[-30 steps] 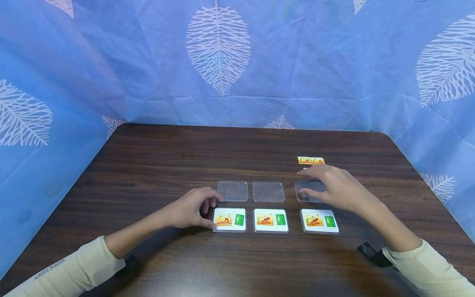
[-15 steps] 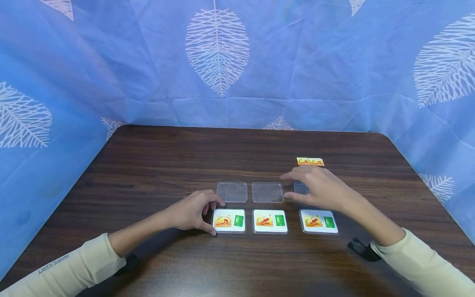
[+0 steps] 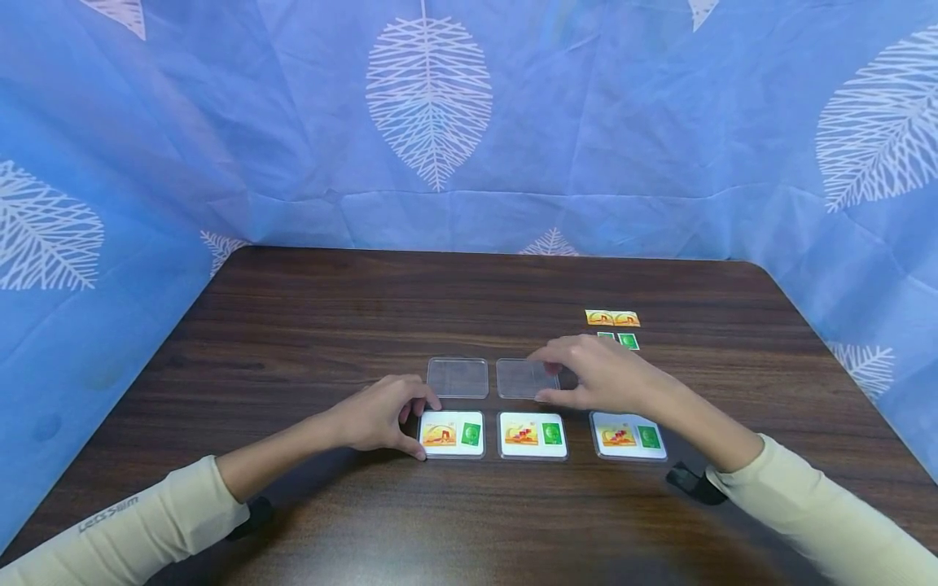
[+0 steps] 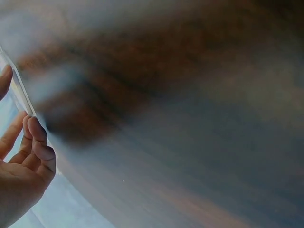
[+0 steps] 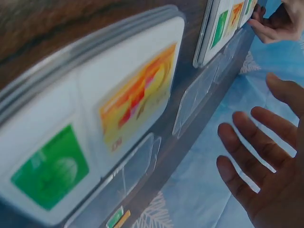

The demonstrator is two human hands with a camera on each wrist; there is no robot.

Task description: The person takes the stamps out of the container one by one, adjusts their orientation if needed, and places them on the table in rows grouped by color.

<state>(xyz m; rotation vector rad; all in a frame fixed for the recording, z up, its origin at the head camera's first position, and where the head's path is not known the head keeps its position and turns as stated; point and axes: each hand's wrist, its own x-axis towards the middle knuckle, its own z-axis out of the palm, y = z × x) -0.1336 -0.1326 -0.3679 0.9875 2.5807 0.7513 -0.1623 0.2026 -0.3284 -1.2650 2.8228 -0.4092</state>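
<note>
My left hand holds the left edge of the leftmost stamp case, thumb at its near corner and index finger at its far corner. The left wrist view shows these fingers against the case's rim. My right hand hovers over the right part of the middle clear lid, fingers spread and nothing between them. In the right wrist view the right hand is apart from the lids. Beside the left case lie a middle stamp case and a right stamp case, each showing one orange and one green stamp on white.
Another clear lid lies behind the left case; a further lid behind the right case is hidden by my hand in the head view. Loose orange stamps and green stamps lie farther back on the brown table.
My right hand has moved left from over the right lid to the middle lid, uncovering the green stamps. The left hand stays at the left case.
</note>
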